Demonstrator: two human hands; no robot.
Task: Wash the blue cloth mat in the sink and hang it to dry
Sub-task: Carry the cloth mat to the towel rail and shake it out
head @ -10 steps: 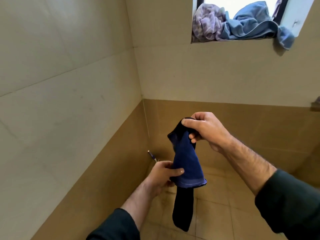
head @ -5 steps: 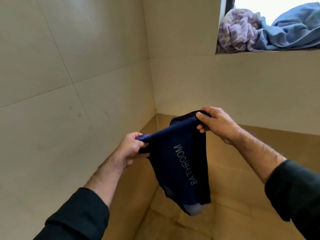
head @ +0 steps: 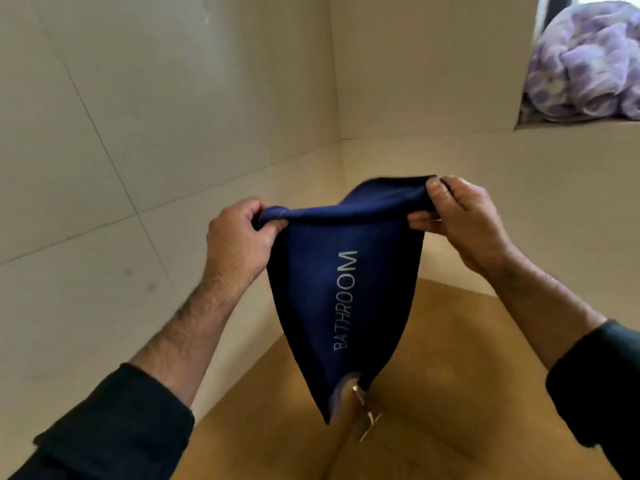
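Both hands, left hand and right hand, now stretch the blue mat wider (fingers pinching its top edge).

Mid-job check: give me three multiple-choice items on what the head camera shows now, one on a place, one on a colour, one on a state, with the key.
1. Where does the purple patterned bundle lie?
A. on the floor
B. on the window ledge at upper right
C. over the person's left sleeve

2. What colour is the mat that bears the word BATHROOM?
A. dark blue
B. red
C. yellow

3. How is the mat held?
A. it lies flat on the floor
B. one hand alone dangles it
C. the left hand and the right hand each grip a top corner, and the rest hangs down

Key: 1 B, the bundle fills the ledge opening; 2 A, the cloth is navy with pale lettering; 3 C, both hands pinch the upper edge.
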